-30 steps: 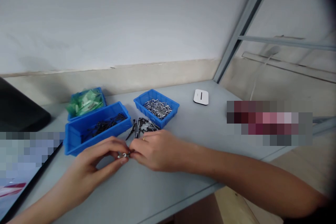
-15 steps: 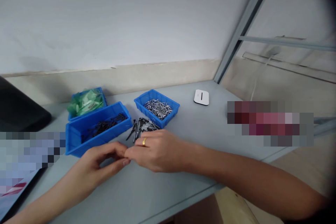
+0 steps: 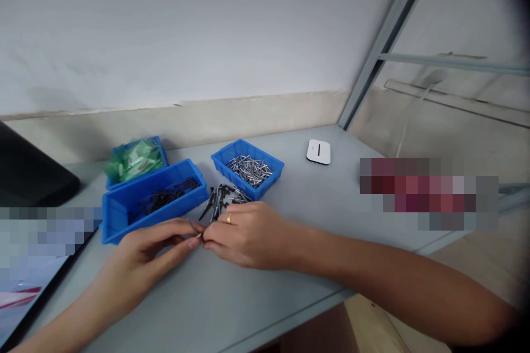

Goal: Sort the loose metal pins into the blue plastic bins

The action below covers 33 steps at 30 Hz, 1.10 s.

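Note:
My left hand (image 3: 155, 251) pinches a thin silvery metal piece (image 3: 198, 235) between thumb and forefinger, just above the desk. My right hand (image 3: 248, 237), with a ring on one finger, has its fingertips closed right beside that piece; what they hold is hidden. Behind the right hand lies a loose pile of slender black and silver parts (image 3: 217, 201), partly covered by it. A long blue bin (image 3: 118, 212) with thin dark parts (image 3: 174, 194) stands behind my left hand. Farther back, a smaller blue bin (image 3: 260, 190) contains many silver metal pins (image 3: 250, 170).
At the back left, another blue bin (image 3: 162, 149) holds green plastic bags (image 3: 138, 160). A white square device (image 3: 318, 152) rests toward the back right. A dark object (image 3: 33, 171) and a blurred-out panel (image 3: 41, 265) occupy the left. A metal frame post (image 3: 385, 38) rises at right.
My fingertips have parted slightly, and the silvery piece now shows between them. The right hand has shifted a little to the right. Bins and pile stay in place.

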{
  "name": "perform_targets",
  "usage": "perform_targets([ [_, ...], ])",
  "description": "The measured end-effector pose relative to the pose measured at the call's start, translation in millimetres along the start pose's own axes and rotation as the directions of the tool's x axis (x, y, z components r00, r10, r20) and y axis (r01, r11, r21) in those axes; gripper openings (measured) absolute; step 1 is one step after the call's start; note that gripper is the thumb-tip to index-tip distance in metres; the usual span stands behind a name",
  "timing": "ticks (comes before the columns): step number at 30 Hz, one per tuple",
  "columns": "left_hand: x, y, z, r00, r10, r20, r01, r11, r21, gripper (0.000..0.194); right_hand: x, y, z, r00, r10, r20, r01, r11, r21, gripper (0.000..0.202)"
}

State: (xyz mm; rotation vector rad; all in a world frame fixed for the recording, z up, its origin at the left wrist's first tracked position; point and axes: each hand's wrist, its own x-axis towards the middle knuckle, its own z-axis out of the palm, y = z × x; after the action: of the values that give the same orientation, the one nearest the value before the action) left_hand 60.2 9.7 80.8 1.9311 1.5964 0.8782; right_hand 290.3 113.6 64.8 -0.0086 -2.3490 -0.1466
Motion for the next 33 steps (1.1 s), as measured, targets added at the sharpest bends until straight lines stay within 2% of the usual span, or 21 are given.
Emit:
perform_targets([
  [3, 0.7, 3.7, 1.1, 0.998, -0.042, -0.048, 0.039, 0.997, -0.067, 0.034, 0.9, -1.1, -3.3, 0.999, 0.045, -0.015, -0.044, 0.999, 0.025, 0.03],
  [6, 0.2, 4.4, 4.4, 0.998, -0.031, -0.049, 0.029, 0.998, -0.048, 0.031, 2.1, -1.3, -6.1, 0.995, 0.094, -0.011, -0.094, 0.995, 0.039, 0.025],
  [9, -2.4, -0.8, 8.9, 0.997, -0.027, -0.067, 0.027, 1.0, -0.003, 0.032, 2.1, 0.7, -5.9, 0.997, 0.071, 0.028, -0.072, 0.997, 0.031, 0.022],
  [12, -3.1, -3.5, 9.8, 0.996, -0.043, -0.078, 0.044, 0.999, 0.017, 0.032, 0.9, 3.6, -4.5, 0.995, 0.069, 0.079, -0.07, 0.998, 0.006, 0.029],
  [15, 0.7, 2.9, 4.4, 0.996, -0.052, -0.078, 0.056, 0.997, 0.06, 0.028, 0.3, 6.0, -5.9, 0.984, 0.129, 0.12, -0.131, 0.991, 0.009, 0.033],
  [20, 2.9, 13.1, -7.9, 0.984, 0.008, -0.175, 0.013, 0.993, 0.118, 0.022, 3.5, 9.2, -12.3, 0.942, 0.242, 0.234, -0.253, 0.967, 0.014, 0.034],
  [25, -6.9, -2.7, -8.6, 0.984, 0.047, -0.171, -0.016, 0.984, 0.176, 0.026, 6.9, 8.9, -14.1, 0.915, 0.236, 0.328, -0.255, 0.967, 0.015, 0.034],
  [27, -8.0, -8.9, -7.0, 0.984, 0.073, -0.165, -0.042, 0.982, 0.183, 0.027, 7.7, 10.3, -16.8, 0.913, 0.231, 0.336, -0.248, 0.969, 0.011, 0.034],
  [29, -6.3, -10.7, -6.0, 0.982, 0.121, -0.143, -0.09, 0.975, 0.205, 0.025, 8.3, 15.6, -22.8, 0.905, 0.276, 0.323, -0.282, 0.959, -0.03, 0.033],
  [31, -3.3, -9.2, -5.5, 0.979, 0.173, -0.109, -0.142, 0.959, 0.246, 0.024, 8.4, 25.6, -30.8, 0.872, 0.387, 0.299, -0.366, 0.922, -0.126, 0.031],
  [33, -1.0, -8.3, -4.5, 0.974, 0.222, -0.055, -0.198, 0.937, 0.286, 0.025, 7.5, 38.5, -37.8, 0.797, 0.545, 0.26, -0.481, 0.834, -0.27, 0.026],
])
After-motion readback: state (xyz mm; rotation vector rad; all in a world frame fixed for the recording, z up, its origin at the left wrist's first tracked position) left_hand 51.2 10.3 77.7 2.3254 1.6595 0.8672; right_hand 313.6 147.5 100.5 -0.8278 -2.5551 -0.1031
